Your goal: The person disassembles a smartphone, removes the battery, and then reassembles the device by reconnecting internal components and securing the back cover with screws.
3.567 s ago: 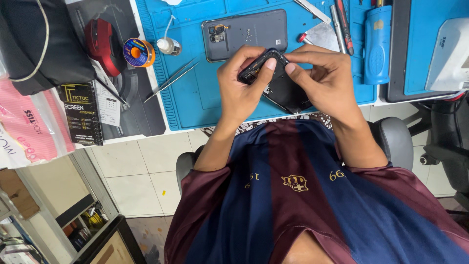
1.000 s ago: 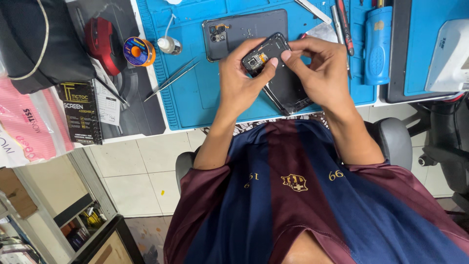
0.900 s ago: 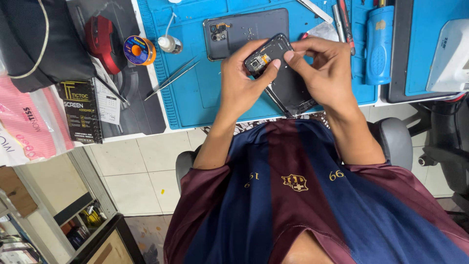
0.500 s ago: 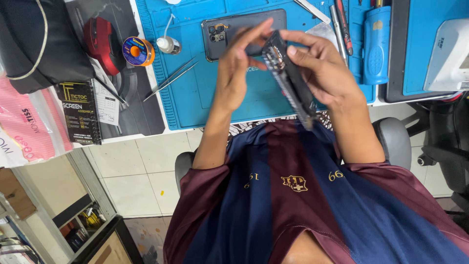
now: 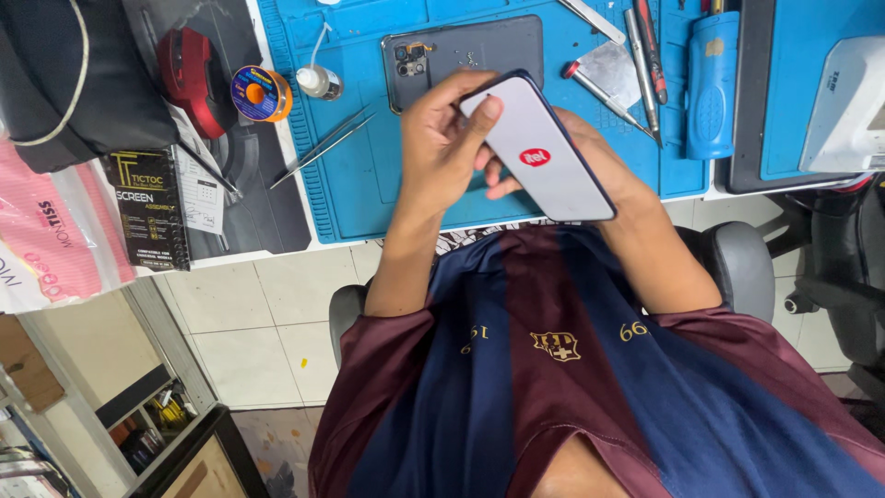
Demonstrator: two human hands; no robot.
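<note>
Phone (image 5: 539, 152) now flipped from open back to lit white screen facing up, held above the table's near edge: left hand (image 5: 442, 148) fingers curled on it, right hand (image 5: 590, 152) cradling beneath; unit evidently powers on.

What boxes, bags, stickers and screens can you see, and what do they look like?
Phone: held in both hands over the blue mat, screen lit white with a small red mark.
Black box: flat, left of the mat, yellow and white print.
Pink bag: clear plastic, far left edge.
Solder spool: round, blue label with orange centre, at the mat's top left.
</note>
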